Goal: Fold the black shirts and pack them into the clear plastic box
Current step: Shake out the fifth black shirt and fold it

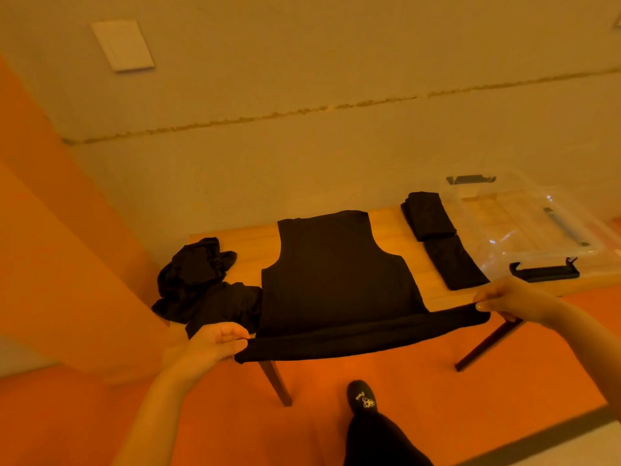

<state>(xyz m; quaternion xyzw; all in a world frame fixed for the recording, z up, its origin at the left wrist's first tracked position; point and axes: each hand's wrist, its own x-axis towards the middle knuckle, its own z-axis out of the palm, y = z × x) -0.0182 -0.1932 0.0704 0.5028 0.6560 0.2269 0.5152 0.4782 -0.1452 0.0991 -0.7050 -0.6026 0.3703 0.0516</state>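
Note:
A black shirt [336,274] lies spread flat on the small wooden table [386,227], its hem hanging past the near edge. My left hand [215,341] pinches the hem's left corner. My right hand [514,299] pinches the right corner, so the hem is stretched taut between them. Two folded black shirts [428,216] [457,264] lie in a row to the right. The clear plastic box [524,223] stands open at the table's right end, with black latches. A crumpled heap of black shirts [198,280] sits at the left.
The table stands against a pale wall, with dark legs [275,381] over an orange floor. My foot in a black slipper [363,396] is just in front of the table. An orange panel rises at the left.

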